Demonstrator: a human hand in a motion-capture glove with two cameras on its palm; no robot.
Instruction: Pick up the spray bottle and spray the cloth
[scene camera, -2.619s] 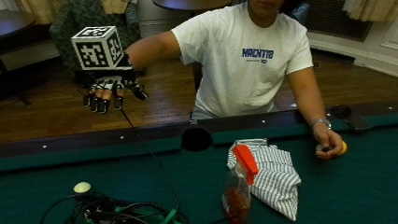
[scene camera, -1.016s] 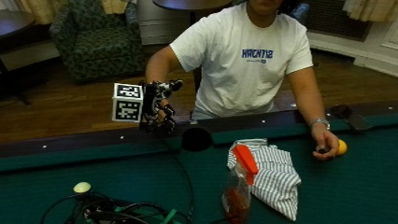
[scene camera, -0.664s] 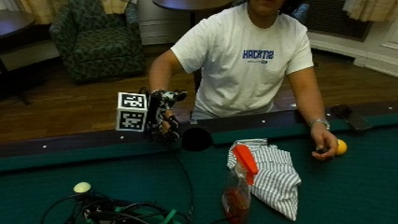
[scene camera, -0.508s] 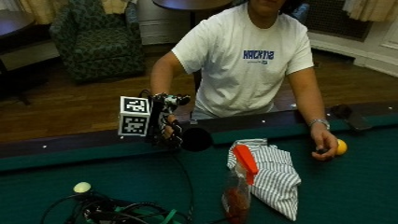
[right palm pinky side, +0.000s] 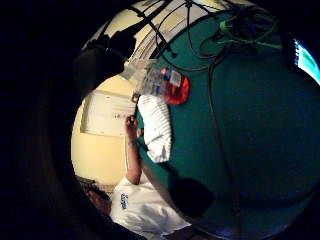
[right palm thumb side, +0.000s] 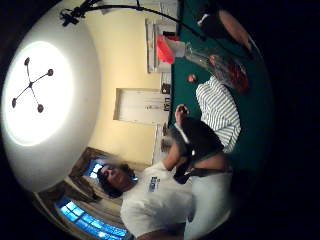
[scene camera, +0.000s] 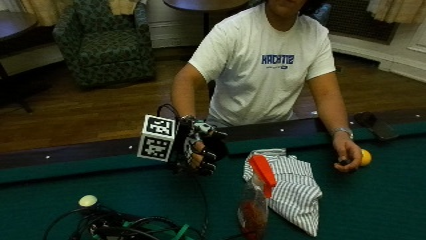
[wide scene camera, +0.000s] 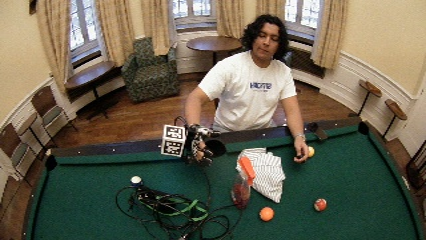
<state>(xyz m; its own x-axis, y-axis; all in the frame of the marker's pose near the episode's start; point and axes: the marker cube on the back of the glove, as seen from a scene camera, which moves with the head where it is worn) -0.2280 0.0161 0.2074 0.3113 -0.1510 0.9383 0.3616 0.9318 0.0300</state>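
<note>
1. The black-gloved right hand (scene camera: 202, 150) hangs in the air in front of the person's body, forearm reaching forward and down.
2. Its fingers (scene camera: 206, 162) point downward, loosely curled, holding nothing.
3. The bare left hand (scene camera: 347, 159) rests low at the person's other side, arm extended, its fingers curled.

The outside view looks down across the green felt tabletop (scene camera: 373, 200) at the person, fairly near. The wide outside view faces the same way from higher and farther back. Both palm views look out over the felt, sharing the white-and-grey striped cloth (right palm pinky side: 155, 127) and clear, orange-capped spray bottle (right palm thumb side: 215, 62).
</note>
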